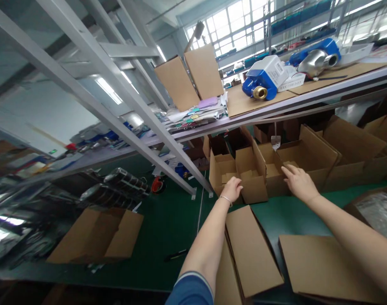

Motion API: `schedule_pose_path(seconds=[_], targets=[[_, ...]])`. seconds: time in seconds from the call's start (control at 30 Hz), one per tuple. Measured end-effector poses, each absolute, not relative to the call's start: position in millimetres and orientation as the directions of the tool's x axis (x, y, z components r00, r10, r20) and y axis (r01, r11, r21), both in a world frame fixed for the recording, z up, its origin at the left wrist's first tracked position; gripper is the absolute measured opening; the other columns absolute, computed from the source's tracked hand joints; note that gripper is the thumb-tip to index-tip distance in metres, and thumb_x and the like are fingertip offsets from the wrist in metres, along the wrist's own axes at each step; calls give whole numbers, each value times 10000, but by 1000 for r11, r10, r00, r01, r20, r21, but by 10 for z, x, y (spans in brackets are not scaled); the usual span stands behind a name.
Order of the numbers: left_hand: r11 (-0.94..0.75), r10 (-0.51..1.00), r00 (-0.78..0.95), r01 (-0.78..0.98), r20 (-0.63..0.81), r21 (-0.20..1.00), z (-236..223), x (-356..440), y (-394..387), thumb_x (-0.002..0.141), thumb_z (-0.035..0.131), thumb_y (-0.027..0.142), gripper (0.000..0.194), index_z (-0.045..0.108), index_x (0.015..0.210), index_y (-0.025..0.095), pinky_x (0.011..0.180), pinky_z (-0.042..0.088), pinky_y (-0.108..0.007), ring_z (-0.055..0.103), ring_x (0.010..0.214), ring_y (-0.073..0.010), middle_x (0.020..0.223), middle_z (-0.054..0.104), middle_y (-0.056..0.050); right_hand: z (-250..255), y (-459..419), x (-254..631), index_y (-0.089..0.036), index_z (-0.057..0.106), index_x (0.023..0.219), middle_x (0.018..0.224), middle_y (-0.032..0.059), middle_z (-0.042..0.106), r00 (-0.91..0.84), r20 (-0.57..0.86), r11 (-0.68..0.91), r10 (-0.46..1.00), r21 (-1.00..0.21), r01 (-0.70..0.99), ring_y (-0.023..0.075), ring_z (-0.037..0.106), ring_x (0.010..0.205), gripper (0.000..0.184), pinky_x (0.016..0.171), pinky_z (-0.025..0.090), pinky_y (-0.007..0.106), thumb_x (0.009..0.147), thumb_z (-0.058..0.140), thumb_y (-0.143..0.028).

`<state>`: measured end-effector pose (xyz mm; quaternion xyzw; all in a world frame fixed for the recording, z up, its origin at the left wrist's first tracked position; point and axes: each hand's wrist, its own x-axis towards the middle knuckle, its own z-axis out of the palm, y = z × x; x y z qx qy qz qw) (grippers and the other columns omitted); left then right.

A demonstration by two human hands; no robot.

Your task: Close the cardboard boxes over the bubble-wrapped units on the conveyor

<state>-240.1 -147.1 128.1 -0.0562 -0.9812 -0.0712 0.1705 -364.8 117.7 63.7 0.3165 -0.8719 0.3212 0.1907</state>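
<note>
My left hand [232,189] grips the near rim of a small open cardboard box [240,171] on the green table, fingers curled over the edge. My right hand [297,181] lies on the near wall of the neighbouring open box [303,159], fingers stretched forward and flat. Both boxes stand in a row under the shelf. Two flat cardboard flaps [252,250] lie close to me between my forearms.
A grey shelf [307,99] above carries blue and white valve devices [265,78], a silver and blue device [318,59], papers and upright cardboard pieces [190,78]. Slanted metal struts [123,114] cross the left. A folded box [99,235] and black wrapped parts [117,188] sit left.
</note>
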Motion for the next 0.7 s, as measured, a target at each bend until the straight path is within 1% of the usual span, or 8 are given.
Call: schedule_pose_path(seconds=[0.07, 0.13, 0.27, 0.4, 0.5, 0.57, 0.63, 0.7], targets=[[974, 72, -935, 140, 347, 176, 1400, -2164, -1393, 772, 581, 189, 439, 463, 1196, 184, 925, 427, -310, 486, 1056, -169, 1174, 482, -82, 550, 1326, -3369, -153, 384, 1308, 1285, 144, 422, -710, 543, 591, -449, -415, -691, 289, 399, 1143, 474, 947, 349, 438, 878, 377, -353], [967, 33, -934, 120, 355, 226, 1524, -1727, -1381, 785, 579, 230, 575, 342, 1309, 250, 1048, 321, -299, 366, 1214, -155, 1320, 382, -47, 338, 1497, -3007, -181, 423, 1273, 1210, 103, 501, -697, 511, 547, -503, -436, -715, 245, 462, 1103, 483, 945, 385, 386, 866, 394, -439], [924, -275, -891, -140, 361, 357, 1475, -366, -1467, 858, 467, 309, 513, 285, 1336, 281, 1081, 279, -345, 324, 1260, -164, 1347, 356, -38, -185, 1691, -2313, -225, 415, 1272, 1208, 67, 529, -704, 264, 441, -659, -622, -647, 223, 531, 1060, 524, 904, 452, 382, 846, 380, -528], [750, -611, -746, -440, 263, 494, 713, 932, -1241, 844, 464, 404, 657, 167, 1379, 167, 929, 433, -481, 393, 1212, -299, 1337, 309, -189, -232, 1270, -2045, -230, 237, 1387, 1346, 74, 402, -663, 172, 389, -729, -692, -608, 244, 438, 1186, 685, 1011, 371, 415, 812, 417, -554], [645, -669, -731, -479, 137, 595, -73, 1362, -811, 635, 697, 472, 1006, 100, 1398, 203, 1025, 342, -484, 229, 1302, -333, 1427, 122, -165, -35, 677, -2130, -167, 211, 1395, 1399, 121, 305, -679, 155, 356, -718, -756, -549, 269, 311, 1273, 809, 1072, 266, 419, 758, 488, -580], [598, -709, -690, -478, 147, 643, -463, 1390, -572, 611, 711, 485, 944, 220, 1372, 217, 1050, 321, -461, 191, 1318, -328, 1438, 66, -142, 40, 350, -2201, -158, 239, 1377, 1362, 159, 352, -721, 4, 359, -693, -865, -350, 284, 359, 1240, 826, 1032, 322, 422, 738, 500, -613], [597, -725, -659, -456, 200, 660, -648, 1310, -493, 632, 697, 474, 798, 360, 1306, 212, 1054, 321, -461, 191, 1318, -327, 1432, 69, -131, 29, 157, -2202, -179, 245, 1358, 1255, 175, 468, -711, -150, 357, -687, -922, -150, 280, 514, 1092, 817, 881, 467, 398, 734, 482, -651], [626, -703, -668, -422, 242, 656, -643, 1210, -591, 648, 694, 439, 703, 428, 1258, 215, 1059, 321, -463, 197, 1317, -322, 1430, 87, -116, -42, 79, -2118, -193, 205, 1358, 1154, 163, 542, -692, -201, 348, -694, -934, -78, 252, 601, 928, 815, 712, 534, 345, 745, 449, -671]])
